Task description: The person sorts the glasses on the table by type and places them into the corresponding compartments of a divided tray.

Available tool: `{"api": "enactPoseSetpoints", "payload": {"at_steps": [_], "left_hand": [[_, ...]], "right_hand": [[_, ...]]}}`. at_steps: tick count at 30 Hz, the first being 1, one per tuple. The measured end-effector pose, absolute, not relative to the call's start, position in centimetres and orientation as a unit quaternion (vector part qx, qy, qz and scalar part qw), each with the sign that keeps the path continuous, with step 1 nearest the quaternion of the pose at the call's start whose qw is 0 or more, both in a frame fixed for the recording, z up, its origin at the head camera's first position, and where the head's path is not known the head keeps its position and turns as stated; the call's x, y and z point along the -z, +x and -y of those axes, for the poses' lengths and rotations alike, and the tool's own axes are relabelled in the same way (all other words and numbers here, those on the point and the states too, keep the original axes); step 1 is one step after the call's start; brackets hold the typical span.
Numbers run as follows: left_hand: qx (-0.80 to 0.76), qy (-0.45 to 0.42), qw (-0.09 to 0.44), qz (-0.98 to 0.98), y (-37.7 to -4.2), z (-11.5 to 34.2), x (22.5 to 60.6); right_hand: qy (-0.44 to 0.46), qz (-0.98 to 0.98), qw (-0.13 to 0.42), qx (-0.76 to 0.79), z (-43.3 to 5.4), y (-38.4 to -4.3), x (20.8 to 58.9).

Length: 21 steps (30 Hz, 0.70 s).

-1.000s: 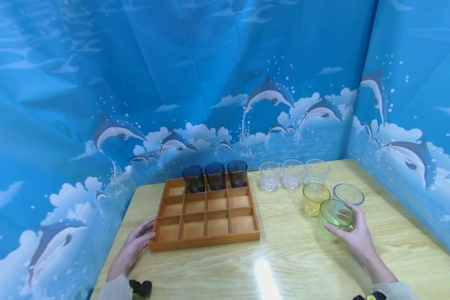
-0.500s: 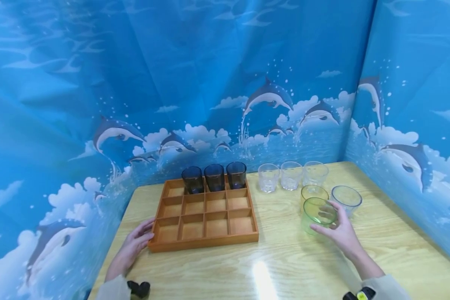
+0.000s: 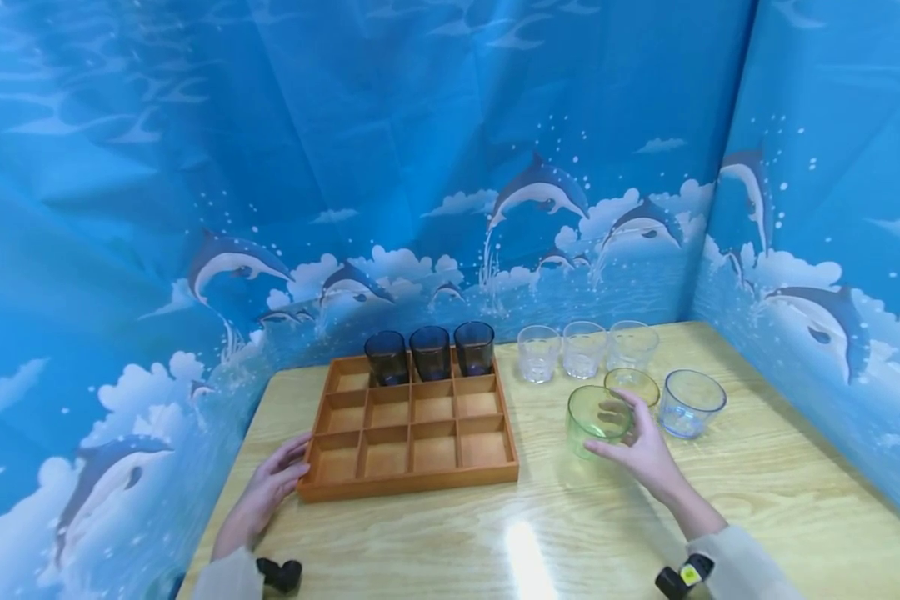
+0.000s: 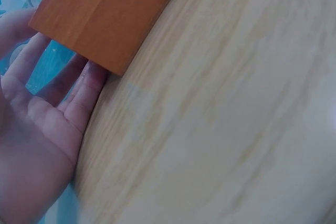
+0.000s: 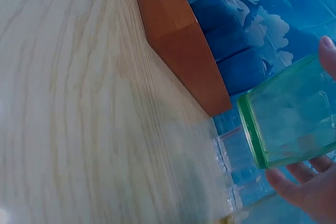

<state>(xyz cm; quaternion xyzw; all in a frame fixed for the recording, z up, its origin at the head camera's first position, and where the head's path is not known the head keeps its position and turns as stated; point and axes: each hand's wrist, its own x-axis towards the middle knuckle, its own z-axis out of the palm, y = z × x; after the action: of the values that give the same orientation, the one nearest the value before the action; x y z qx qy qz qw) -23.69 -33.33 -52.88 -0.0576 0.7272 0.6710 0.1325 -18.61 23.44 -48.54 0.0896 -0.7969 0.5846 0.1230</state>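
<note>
My right hand (image 3: pixel 641 450) grips a green clear glass (image 3: pixel 596 417) between thumb and fingers, just right of the wooden tray. In the right wrist view the green glass (image 5: pixel 294 116) is raised off the tabletop, its thick base toward the tray. My left hand (image 3: pixel 266 492) rests against the left side of the divided wooden tray (image 3: pixel 412 482), fingers fairly straight. The left wrist view shows the fingers (image 4: pixel 86 95) touching the tray's corner (image 4: pixel 105 24). Three dark blue glasses (image 3: pixel 430 354) stand in the tray's back row, from the second column to the right.
Three clear glasses (image 3: pixel 583 350) line the back of the table (image 3: pixel 420 542), right of the tray. A yellow glass (image 3: pixel 633 385), partly hidden by my right hand, and a blue-rimmed glass (image 3: pixel 692 404) stand in front. A dolphin-print curtain (image 3: pixel 435 167) encloses the table's back and sides.
My right hand has carried the green glass leftward, away from the yellow and blue-rimmed glasses, toward the tray. My left hand has stayed at the tray's side.
</note>
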Motion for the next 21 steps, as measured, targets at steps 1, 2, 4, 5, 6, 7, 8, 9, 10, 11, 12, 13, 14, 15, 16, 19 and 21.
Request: {"api": "enactPoseSetpoints", "payload": {"at_steps": [1, 2, 4, 5, 6, 7, 8, 9, 10, 11, 12, 13, 14, 15, 16, 19, 21], "left_hand": [[-0.671, -0.055, 0.132, -0.727, -23.7, 33.3, 52.9], [-0.671, -0.053, 0.131, -0.728, -23.8, 33.3, 52.9], [-0.67, -0.05, 0.131, -0.729, -23.9, 33.3, 52.9], [-0.671, -0.049, 0.131, -0.729, -23.9, 33.3, 52.9], [-0.67, -0.05, 0.13, -0.729, -23.9, 33.3, 52.9], [-0.669, -0.051, 0.13, -0.73, -23.9, 33.3, 52.9], [-0.669, -0.051, 0.133, -0.73, -23.9, 33.3, 52.8], [-0.668, -0.053, 0.135, -0.73, -23.9, 33.3, 52.8], [-0.667, -0.053, 0.135, -0.73, -23.9, 33.3, 52.8], [-0.668, -0.055, 0.134, -0.73, -23.9, 33.3, 52.7], [-0.668, -0.056, 0.134, -0.73, -23.9, 33.4, 52.7], [-0.669, -0.055, 0.134, -0.729, -23.9, 33.4, 52.6], [-0.669, -0.054, 0.135, -0.729, -23.8, 33.4, 52.6], [-0.668, -0.055, 0.135, -0.73, -23.8, 33.4, 52.6], [-0.669, -0.055, 0.135, -0.729, -23.8, 33.4, 52.6], [-0.67, -0.057, 0.134, -0.727, -23.7, 33.3, 52.6], [-0.672, -0.056, 0.134, -0.726, -23.7, 33.2, 52.7]], "right_hand": [[0.094, 0.795, 0.121, -0.588, -23.2, -18.8, 48.5], [0.098, 0.792, 0.119, -0.591, -23.0, -18.9, 48.4], [0.105, 0.787, 0.116, -0.597, -22.5, -19.2, 48.3], [0.107, 0.785, 0.115, -0.599, -22.3, -19.3, 48.2], [0.111, 0.783, 0.116, -0.601, -22.0, -19.5, 48.2], [0.113, 0.781, 0.116, -0.603, -21.8, -19.6, 48.2], [0.116, 0.779, 0.116, -0.605, -21.5, -19.7, 48.1], [0.119, 0.779, 0.117, -0.604, -21.2, -19.8, 48.1], [0.123, 0.777, 0.116, -0.606, -20.9, -19.9, 48.1], [0.127, 0.777, 0.117, -0.606, -20.6, -19.9, 48.0], [0.131, 0.775, 0.117, -0.607, -20.3, -20.0, 48.0], [0.132, 0.773, 0.115, -0.609, -19.9, -20.1, 47.9], [0.135, 0.771, 0.113, -0.613, -19.7, -20.1, 47.8], [0.137, 0.769, 0.112, -0.614, -19.4, -20.2, 47.7], [0.138, 0.767, 0.11, -0.616, -19.1, -20.3, 47.6], [0.143, 0.764, 0.101, -0.622, -18.2, -20.4, 47.1], [0.151, 0.762, 0.095, -0.622, -17.6, -20.3, 46.5]]}}
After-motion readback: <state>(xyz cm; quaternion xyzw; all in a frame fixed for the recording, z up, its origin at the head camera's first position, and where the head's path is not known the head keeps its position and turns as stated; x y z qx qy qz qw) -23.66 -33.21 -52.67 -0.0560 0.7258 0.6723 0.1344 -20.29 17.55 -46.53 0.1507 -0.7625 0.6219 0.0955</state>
